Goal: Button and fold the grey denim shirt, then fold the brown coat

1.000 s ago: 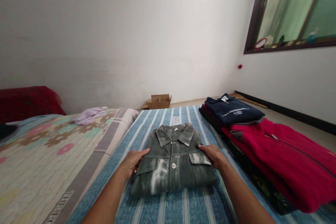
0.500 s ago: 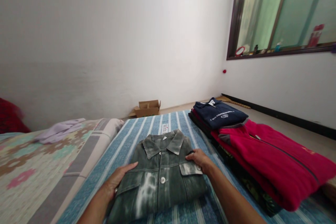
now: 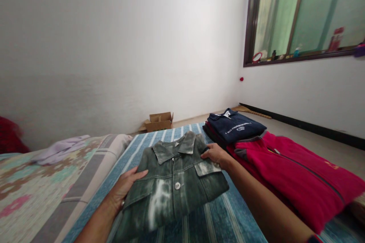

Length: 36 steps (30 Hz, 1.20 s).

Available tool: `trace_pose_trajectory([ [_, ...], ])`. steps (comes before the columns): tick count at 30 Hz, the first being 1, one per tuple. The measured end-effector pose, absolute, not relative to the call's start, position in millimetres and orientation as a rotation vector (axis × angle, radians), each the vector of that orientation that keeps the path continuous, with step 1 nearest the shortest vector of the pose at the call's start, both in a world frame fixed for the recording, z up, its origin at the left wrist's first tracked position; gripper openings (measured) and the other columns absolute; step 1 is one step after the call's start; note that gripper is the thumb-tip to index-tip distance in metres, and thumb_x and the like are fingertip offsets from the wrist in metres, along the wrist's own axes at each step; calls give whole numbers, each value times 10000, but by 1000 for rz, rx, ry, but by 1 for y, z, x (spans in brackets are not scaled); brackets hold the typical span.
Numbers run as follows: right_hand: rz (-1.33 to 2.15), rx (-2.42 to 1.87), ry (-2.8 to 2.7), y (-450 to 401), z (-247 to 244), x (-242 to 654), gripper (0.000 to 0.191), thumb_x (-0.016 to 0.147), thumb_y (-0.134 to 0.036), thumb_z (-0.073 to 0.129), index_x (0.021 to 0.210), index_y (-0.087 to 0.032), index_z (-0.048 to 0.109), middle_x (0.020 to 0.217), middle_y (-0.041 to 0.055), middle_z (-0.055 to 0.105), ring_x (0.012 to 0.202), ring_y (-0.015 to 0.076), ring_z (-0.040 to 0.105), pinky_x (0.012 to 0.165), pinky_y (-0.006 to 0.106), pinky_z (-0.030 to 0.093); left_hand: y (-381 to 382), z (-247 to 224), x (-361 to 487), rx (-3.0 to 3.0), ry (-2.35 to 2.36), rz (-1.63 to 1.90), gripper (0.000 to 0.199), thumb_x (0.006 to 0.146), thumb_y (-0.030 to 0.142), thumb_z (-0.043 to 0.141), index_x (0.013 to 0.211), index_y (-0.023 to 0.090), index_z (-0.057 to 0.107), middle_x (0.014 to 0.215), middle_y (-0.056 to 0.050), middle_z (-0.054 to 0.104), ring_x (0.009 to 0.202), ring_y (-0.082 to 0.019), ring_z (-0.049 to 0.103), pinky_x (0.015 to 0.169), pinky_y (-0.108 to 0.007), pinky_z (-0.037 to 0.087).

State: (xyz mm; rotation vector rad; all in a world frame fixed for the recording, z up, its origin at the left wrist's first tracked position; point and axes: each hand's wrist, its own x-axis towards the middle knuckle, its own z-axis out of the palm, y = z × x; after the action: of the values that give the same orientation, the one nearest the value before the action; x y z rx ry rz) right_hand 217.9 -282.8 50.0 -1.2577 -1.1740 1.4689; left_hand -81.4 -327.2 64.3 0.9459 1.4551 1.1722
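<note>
A folded dark green denim jacket [image 3: 173,186] with pale bleached patches, a collar and white buttons is between my hands, tilted and raised a little off the striped blue sheet [image 3: 196,228]. My left hand [image 3: 128,184] grips its left side, thumb on top and the other fingers hidden at the edge. On the right side, near the shoulder and chest pocket flap, my right hand [image 3: 215,155] pinches the cloth, its fingers partly beneath. The jacket's lower left corner hangs toward the bottom of the view.
To the right lie a folded red zip jacket [image 3: 293,171] and a navy top [image 3: 236,125], each on other folded clothes. A flowered bedspread [image 3: 57,182] with a lilac cloth [image 3: 61,150] is at left. Beyond the far edge stands an open cardboard box [image 3: 159,120].
Both hands have lifted the green denim jacket; its right side has risen more, so it now tilts. The view has shifted slightly.
</note>
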Motion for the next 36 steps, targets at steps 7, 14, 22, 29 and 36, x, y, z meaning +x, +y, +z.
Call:
trace_pose_trajectory([
  [7,1246,-1286,-1314,-255,141,307,160,586,-53,615,696,-162,656,588,-20,665,530,147,614,545,247,502,-285,114,-2,1068,1104,1291,423,604,119,733,1009,128,615,773,-46,723,614,-182,679,586,-271,554],
  [14,968,-1474,-1351,-213,196,421,175,656,-76,633,807,-154,677,606,8,678,521,155,618,530,255,501,-204,142,116,1178,872,1423,355,539,126,735,887,109,662,696,-35,699,531,-146,630,520,-238,511],
  [22,597,-1846,-1349,-154,160,502,217,701,-159,684,915,-162,718,735,38,713,640,178,654,610,270,500,-141,93,216,1012,946,1339,239,579,127,714,811,134,658,696,-31,693,541,-147,623,548,-263,507],
  [29,242,-2201,-1403,-134,81,511,200,762,-309,658,719,-129,733,863,140,714,936,263,646,745,275,462,-132,45,220,952,1124,1165,193,670,296,720,717,127,638,592,-35,641,495,-151,590,495,-267,484],
  [36,-75,-2299,-1429,-164,111,485,380,874,-410,483,1020,-126,688,1079,207,655,1031,303,610,793,362,459,-173,59,208,1041,1138,1100,354,664,465,728,769,149,611,573,16,572,427,-105,498,406,-222,413],
])
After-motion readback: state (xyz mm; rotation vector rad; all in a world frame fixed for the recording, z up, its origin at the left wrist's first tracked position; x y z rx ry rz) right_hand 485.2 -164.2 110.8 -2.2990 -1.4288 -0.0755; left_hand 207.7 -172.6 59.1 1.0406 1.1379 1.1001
